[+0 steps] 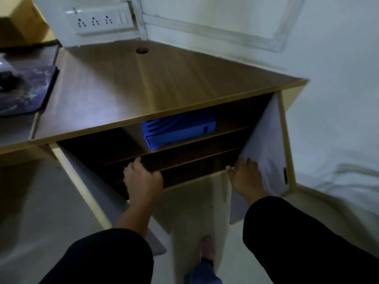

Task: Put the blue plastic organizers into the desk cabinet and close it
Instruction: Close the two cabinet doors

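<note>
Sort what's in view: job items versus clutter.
Job: blue organizer on the top shelf; cabinet; left door; right door; left hand; right hand.
Clutter: mouse pad; cardboard box; socket strip.

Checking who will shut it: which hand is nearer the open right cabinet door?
Right. The right hand rests against the right cabinet door; the left hand grips a shelf edge, further left.
</note>
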Demonstrator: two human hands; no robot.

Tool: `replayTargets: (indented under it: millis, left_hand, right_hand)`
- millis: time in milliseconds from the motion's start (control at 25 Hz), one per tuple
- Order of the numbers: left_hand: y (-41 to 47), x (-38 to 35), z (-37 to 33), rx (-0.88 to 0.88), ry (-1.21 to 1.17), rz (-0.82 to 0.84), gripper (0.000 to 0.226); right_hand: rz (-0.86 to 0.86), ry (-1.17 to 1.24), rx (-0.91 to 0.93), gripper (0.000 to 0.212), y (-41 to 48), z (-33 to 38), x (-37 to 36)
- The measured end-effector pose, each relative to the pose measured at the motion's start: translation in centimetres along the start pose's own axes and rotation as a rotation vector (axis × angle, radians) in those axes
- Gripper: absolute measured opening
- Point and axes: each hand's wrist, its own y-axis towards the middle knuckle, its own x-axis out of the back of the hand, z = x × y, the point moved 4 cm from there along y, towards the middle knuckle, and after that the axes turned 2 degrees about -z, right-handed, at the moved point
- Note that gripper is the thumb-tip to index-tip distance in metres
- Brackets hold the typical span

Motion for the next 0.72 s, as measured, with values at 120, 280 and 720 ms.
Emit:
replayTargets:
  millis: [120, 280, 720]
  left_hand:
    - [-2.0, 4.3, 2.4, 0.025, 0.205, -0.182, 0.074]
    - [-4.2, 6.6, 5.7, 0.435, 0.079, -0.194, 0.084]
    - [-3.4, 2.4, 3.1, 0.829, -0.693, -0.191, 0.067]
  right_hand:
    - [-0.14, -0.133, -0.028, 0.072, -2.7, -2.2, 3.8]
    - [-0.226, -0.13, -0.098, 0.079, -4.0, -3.6, 6.4]
    - [-0.027, 0.318, -0.454, 0.058, -1.6, -1.9, 5.9]
